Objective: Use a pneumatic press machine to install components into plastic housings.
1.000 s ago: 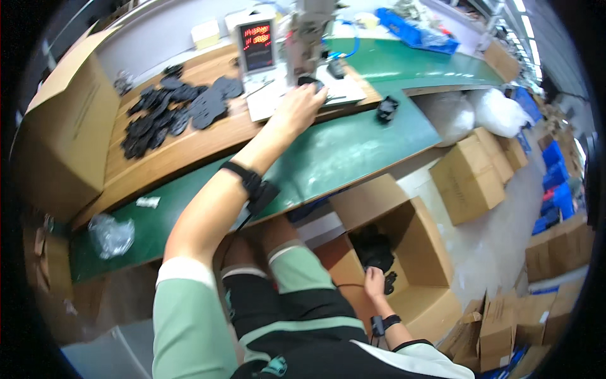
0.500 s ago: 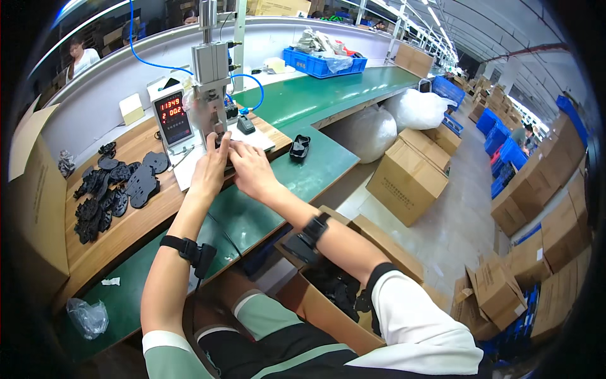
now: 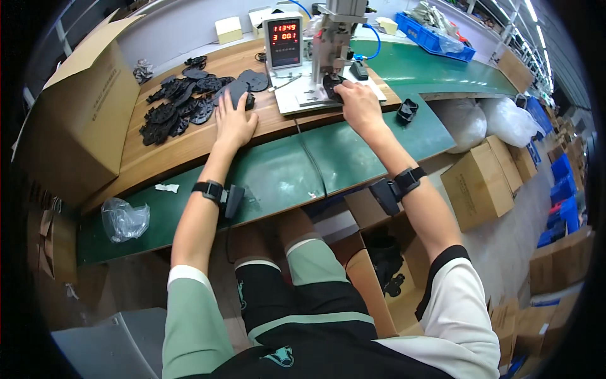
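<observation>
Two bare hands reach up onto a wooden board in the upper middle of the frame. The left hand [image 3: 235, 120] lies flat with its fingers spread on a dark flat part [image 3: 235, 93], not closed around it. That part sits at the right edge of a pile of black parts [image 3: 180, 107] in the upper left. The right hand [image 3: 358, 104] is curled, with its fingertips closed on a small black piece [image 3: 332, 86] sitting on the white plate [image 3: 297, 101] under the grey press machine [image 3: 332, 38] at the top. Just left of the press stands a counter box [image 3: 283, 41] with red lit numbers. Another black piece [image 3: 407, 111] lies on the green table [image 3: 278, 177] to the right of the right hand. Each wrist wears a black band. A big open cardboard box [image 3: 82, 114] stands at the far left, and a crumpled clear bag [image 3: 124, 219] lies on the table's lower left.
</observation>
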A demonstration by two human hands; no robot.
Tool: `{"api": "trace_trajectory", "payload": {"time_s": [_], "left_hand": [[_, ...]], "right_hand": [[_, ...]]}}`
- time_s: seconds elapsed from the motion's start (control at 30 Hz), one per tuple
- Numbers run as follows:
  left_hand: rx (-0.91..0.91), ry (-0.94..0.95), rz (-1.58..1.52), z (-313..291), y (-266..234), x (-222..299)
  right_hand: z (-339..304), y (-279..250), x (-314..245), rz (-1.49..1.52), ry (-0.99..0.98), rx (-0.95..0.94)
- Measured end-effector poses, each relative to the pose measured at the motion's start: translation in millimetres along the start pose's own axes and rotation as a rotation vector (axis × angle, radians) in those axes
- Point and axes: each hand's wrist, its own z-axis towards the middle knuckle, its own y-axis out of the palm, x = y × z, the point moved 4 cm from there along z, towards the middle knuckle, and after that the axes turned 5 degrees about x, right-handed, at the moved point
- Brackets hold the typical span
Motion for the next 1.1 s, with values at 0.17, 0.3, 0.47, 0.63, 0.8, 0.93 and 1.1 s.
{"api": "trace_trajectory", "payload": {"time_s": [0.17, 0.3, 0.47, 0.63, 0.8, 0.93, 1.1], "left_hand": [[-0.039, -0.182, -0.296, -5.7, 2.8, -17.7], [0.07, -0.203, -0.26, -9.6, -3.9, -22.7], [0.171, -0.099, -0.475, -7.5, -6.4, -27.4], [0.159, -0.127, -0.802, -4.8, -12.6, -16.1], [0.184, -0.145, -0.901, -7.9, -35.6, -0.2], [0.244, -0.112, -0.822, -7.8, -30.1, -6.8], [0.092, 0.012, -0.903, -2.9, -30.1, 4.8]], "right_hand": [[-3.4, 0.8, 0.3, 0.034, 0.074, -0.022], [-5.0, -2.4, -0.6, 0.022, 0.082, -0.044], [-0.8, -6.2, -6.0, 0.032, 0.056, -0.02], [-1.1, -6.4, -6.5, 0.011, 0.061, -0.041], [-1.4, -5.8, -2.5, -0.003, 0.088, -0.07], [10.8, -4.0, -2.9, -0.022, 0.054, -0.109], [11.9, -16.7, 7.1, 0.019, 0.014, -0.154]]}}
